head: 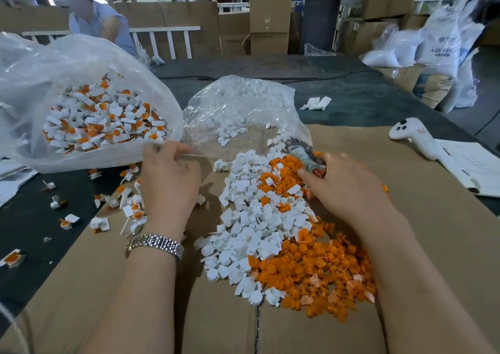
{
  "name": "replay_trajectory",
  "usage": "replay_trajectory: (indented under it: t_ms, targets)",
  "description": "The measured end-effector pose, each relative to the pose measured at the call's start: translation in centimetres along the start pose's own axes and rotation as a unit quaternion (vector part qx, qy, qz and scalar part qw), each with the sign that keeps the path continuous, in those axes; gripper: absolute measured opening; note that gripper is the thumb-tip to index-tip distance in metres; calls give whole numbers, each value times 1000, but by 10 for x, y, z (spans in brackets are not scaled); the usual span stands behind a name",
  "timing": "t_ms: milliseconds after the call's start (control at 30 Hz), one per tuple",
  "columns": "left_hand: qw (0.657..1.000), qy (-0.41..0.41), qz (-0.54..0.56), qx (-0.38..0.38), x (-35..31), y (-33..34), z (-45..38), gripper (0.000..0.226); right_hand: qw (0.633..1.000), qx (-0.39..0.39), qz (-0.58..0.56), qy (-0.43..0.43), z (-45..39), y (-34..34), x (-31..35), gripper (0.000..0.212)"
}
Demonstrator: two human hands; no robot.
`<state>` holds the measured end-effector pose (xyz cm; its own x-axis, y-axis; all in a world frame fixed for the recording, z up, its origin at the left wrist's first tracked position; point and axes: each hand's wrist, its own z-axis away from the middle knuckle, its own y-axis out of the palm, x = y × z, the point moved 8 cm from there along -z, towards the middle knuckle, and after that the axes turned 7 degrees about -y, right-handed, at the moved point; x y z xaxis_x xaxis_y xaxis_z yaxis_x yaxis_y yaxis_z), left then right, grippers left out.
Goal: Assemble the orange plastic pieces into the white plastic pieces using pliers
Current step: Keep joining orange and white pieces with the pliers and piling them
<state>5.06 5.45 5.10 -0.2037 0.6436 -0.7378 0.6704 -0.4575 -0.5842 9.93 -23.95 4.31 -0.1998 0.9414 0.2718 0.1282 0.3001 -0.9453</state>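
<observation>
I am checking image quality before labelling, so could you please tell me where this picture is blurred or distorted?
Head view: the right hand and the taped, red-tipped pliers it grips are motion-blurred; the left hand is sharper; wide-angle distortion bends the brown cardboard sheet edges; the clear plastic bag of assembled pieces shows glare.

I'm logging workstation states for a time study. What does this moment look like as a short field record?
left hand: fingers pinch the clear bag's edge
right hand: grips the pliers, which are blurred
loose white pieces: piled on the cardboard
loose orange pieces: piled right of the white ones
assembled pieces: fill the large bag at left
white controller: lies at right
</observation>
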Motion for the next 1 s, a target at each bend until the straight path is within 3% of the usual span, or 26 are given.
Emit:
replay_trajectory:
  t_ms: [133, 200, 367, 567, 667, 767, 867, 1000]
  targets:
    - [971, 42, 6, 236, -11, 35, 16, 6, 998, 6, 37, 58, -1, 3, -16, 60]
    - [953, 70, -52, 289, -14, 45, 24, 7, 996, 17, 51, 74, -2, 6, -22, 62]
    - [951, 69, -115, 280, -9, 51, 24, 19, 992, 49, 86, 74, -3, 18, -23, 69]
    - [970, 49, -48, 233, -9, 44, 19, 6, 992, 73, 78, 68, -4, 26, -24, 72]
    - [971, 32, -5, 236, -9, 43, 18, 9, 995, 77, 15, 67, -4, 26, -24, 72]
    - [971, -9, 34, 236, -5, 41, 17, 10, 999, 15, -42, 17, -7, 11, -14, 45]
    - [963, -68, 104, 241, -1, 41, 18, 13, 998, -7, -24, -57, -5, 1, 0, 13]
    - [947, -99, 175, 251, 0, 41, 19, 11, 993, 39, 81, -82, -1, 8, 7, 10]
